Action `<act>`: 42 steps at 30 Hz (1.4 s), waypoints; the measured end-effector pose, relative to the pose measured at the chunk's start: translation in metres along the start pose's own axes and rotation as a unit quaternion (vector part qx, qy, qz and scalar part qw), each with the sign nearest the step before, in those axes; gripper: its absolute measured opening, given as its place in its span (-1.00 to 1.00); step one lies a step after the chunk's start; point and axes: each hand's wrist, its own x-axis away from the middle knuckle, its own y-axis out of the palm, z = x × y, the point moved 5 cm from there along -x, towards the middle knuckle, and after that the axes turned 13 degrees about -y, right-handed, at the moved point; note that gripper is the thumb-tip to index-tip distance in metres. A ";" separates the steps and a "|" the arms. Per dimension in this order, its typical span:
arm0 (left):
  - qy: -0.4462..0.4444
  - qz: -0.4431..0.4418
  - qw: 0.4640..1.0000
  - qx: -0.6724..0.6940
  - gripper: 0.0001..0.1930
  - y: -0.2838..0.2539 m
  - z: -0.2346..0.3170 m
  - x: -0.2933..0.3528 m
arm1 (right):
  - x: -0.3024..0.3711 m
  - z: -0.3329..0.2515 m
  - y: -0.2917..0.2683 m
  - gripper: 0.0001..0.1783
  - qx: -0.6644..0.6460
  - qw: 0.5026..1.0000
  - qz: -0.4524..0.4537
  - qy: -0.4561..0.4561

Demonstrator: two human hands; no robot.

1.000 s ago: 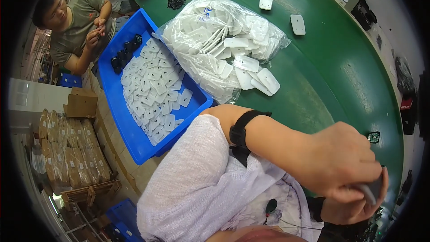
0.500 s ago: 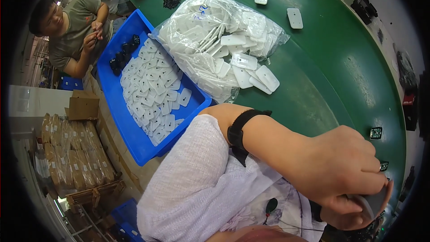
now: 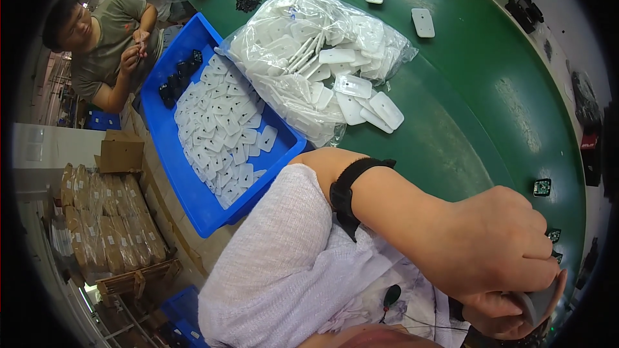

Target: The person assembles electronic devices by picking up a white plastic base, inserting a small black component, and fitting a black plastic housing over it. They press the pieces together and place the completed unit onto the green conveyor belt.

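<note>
At the far left we see brown wrapped bundles (image 3: 109, 222) on a wooden pallet (image 3: 140, 281), with an open cardboard box (image 3: 121, 154) behind them. Above, a co-worker (image 3: 109, 42) sits with both hands raised together. Next to this person we have a blue bin (image 3: 169, 158) heaped with small white plates (image 3: 222, 125), and black parts (image 3: 177, 84) are gathered at its upper end. Beyond its corner a heap of tiny black bits (image 3: 250, 0) lies on the green tabletop (image 3: 451, 103). Just beside the bin an open clear bag (image 3: 284, 100) spills larger white panels (image 3: 387, 111). Further right our left forearm, banded by a black strap (image 3: 342, 190), reaches across. Our left hand (image 3: 506, 241) has its fingers bent in, closed on a curved grey piece (image 3: 536, 306), which is held above the tabletop's right end. Our right hand (image 3: 495, 324), largely hidden underneath, supports the piece, one finger wrapped along its outer edge; we cannot tell how its other fingers sit. Small green circuit boards (image 3: 542, 187) lie near the knuckles, at the far right
</note>
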 end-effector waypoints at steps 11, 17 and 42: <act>0.004 0.001 1.000 -0.031 -0.55 -0.007 0.006 0.000 | -0.004 0.005 0.001 -0.26 -0.013 0.999 -0.039 0.005; -0.034 -0.077 0.992 -0.089 -0.70 -0.023 -0.017 0.005 | -0.007 0.028 0.005 -0.29 -0.002 0.993 -0.100 0.061; -0.538 -0.143 0.824 0.106 -0.45 -0.036 -0.155 0.120 | 0.104 0.147 0.116 -0.54 -0.282 0.875 -0.005 0.394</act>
